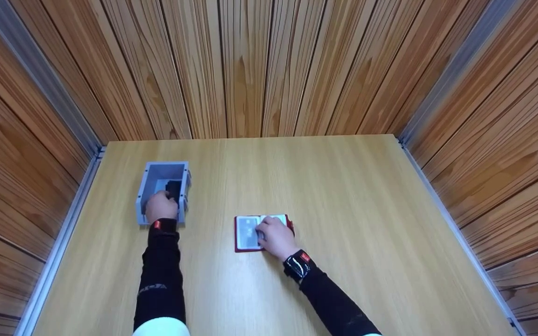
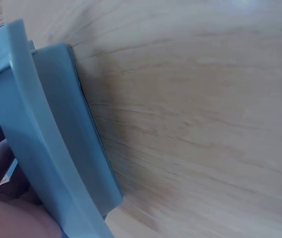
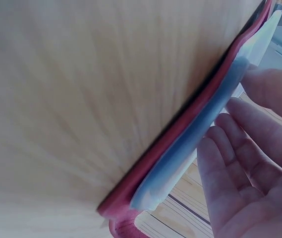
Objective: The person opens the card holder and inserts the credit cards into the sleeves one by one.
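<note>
On the table lies an opened red card holder (image 1: 236, 234) with clear plastic sleeves (image 1: 249, 232). My right hand (image 1: 278, 238) is over its right half, thumb and finger pinching at the edge of the sleeves near the middle. From the right wrist view, the fingertips meet the edge of the bluish sleeves (image 3: 200, 126), while the other fingers are only slightly bent. My left hand (image 1: 161, 207) reaches into a grey-blue bin (image 1: 164, 166), beside a black object (image 1: 173, 188) of unclear kind. The bin wall (image 2: 36, 144) hides most of its fingers in the left wrist view.
The bin stands at the left of the light wooden table (image 1: 343, 186), with the card holder to its right and nearer. Wood-panelled walls (image 1: 245, 70) with metal edge rails (image 1: 59, 242) enclose the table at the back and sides.
</note>
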A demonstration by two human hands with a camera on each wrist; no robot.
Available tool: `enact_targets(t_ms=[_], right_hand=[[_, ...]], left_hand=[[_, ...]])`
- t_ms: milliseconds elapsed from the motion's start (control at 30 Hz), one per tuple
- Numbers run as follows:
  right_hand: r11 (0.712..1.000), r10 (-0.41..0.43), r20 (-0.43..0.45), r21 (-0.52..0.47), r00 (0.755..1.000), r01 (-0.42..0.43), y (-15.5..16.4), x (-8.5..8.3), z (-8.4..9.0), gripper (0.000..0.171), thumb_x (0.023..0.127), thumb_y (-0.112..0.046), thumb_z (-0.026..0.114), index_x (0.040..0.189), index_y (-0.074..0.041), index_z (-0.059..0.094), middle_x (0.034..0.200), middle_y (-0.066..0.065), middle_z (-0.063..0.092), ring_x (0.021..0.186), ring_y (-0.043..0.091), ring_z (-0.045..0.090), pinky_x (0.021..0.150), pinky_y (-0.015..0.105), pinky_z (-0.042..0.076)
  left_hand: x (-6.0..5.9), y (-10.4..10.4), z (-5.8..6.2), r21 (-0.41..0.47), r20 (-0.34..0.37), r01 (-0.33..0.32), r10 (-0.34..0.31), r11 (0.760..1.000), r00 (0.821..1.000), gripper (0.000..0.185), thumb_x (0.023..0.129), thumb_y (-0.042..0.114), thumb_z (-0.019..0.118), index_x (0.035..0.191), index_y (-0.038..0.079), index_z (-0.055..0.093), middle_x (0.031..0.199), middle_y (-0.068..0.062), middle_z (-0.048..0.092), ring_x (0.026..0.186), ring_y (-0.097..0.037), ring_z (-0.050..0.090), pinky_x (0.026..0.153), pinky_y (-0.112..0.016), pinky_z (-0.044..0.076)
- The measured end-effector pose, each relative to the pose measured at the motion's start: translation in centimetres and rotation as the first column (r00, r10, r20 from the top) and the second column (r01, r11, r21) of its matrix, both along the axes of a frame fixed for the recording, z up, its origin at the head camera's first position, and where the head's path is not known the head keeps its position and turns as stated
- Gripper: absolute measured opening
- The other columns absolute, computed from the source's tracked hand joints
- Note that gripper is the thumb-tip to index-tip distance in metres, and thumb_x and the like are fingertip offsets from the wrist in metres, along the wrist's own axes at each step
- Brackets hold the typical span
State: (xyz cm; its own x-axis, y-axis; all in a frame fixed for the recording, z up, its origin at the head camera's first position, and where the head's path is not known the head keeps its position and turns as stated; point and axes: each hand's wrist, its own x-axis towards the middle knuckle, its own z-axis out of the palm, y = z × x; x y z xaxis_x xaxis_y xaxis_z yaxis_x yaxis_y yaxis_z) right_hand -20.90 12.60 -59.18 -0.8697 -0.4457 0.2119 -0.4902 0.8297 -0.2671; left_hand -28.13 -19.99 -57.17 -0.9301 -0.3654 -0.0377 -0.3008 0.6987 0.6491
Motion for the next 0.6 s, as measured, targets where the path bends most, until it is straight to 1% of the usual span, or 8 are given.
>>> enact_targets(t_ms=[167,267,400,500,600], right_hand=[[1.000,-0.003,0.016,0.008,1.000,0.003,-0.02,0.05,0.03,0.027,0.079,-0.017,0.080,0.105,-0.008,0.075,0.100,0.005,0.064,0.089,0.023,0.059,0.078,0.035,0.052],[1.000,-0.005,0.014,0.007,1.000,0.005,-0.02,0.01,-0.05,0.027,0.080,-0.017,0.080,0.104,-0.008,0.075,0.100,0.005,0.064,0.090,0.023,0.059,0.078,0.034,0.052],[1.000,0.001,0.000,0.003,1.000,-0.001,0.00,-0.04,-0.16,0.027,0.078,-0.016,0.081,0.103,-0.009,0.075,0.100,0.005,0.064,0.091,0.023,0.060,0.078,0.035,0.052],[1.000,0.008,-0.015,0.005,1.000,-0.008,0.05,-0.06,-0.16,0.027,0.076,-0.016,0.082,0.102,-0.009,0.075,0.100,0.005,0.064,0.091,0.024,0.060,0.079,0.035,0.052],[1.000,0.009,-0.023,0.006,1.000,-0.009,0.07,-0.09,-0.09,0.028,0.076,-0.016,0.082,0.102,-0.009,0.075,0.099,0.005,0.064,0.091,0.024,0.060,0.079,0.036,0.052]], left_hand=[[-0.13,-0.08,-0.31,0.045,-0.083,-0.030,0.034,0.999,0.996,0.029,0.093,0.001,0.057,0.119,-0.011,0.063,0.115,-0.030,0.063,0.111,-0.045,0.057,0.096,-0.052,0.044],[-0.19,-0.09,-0.51,0.070,-0.118,-0.043,0.051,0.997,0.992,0.026,0.091,-0.002,0.058,0.114,-0.011,0.064,0.109,-0.028,0.065,0.108,-0.044,0.058,0.095,-0.050,0.044],[-0.14,-0.09,-0.60,0.072,-0.159,-0.049,0.060,0.996,0.985,0.023,0.088,-0.002,0.060,0.109,-0.010,0.065,0.103,-0.028,0.067,0.103,-0.044,0.060,0.092,-0.050,0.046],[-0.07,-0.08,-0.50,0.059,-0.182,-0.051,0.061,0.997,0.981,0.022,0.087,-0.001,0.061,0.107,-0.010,0.066,0.100,-0.027,0.067,0.101,-0.045,0.061,0.090,-0.051,0.046],[0.02,0.00,-0.22,0.051,-0.173,-0.059,0.067,0.997,0.983,0.023,0.086,0.000,0.060,0.106,-0.010,0.066,0.100,-0.027,0.068,0.101,-0.046,0.061,0.090,-0.052,0.046]])
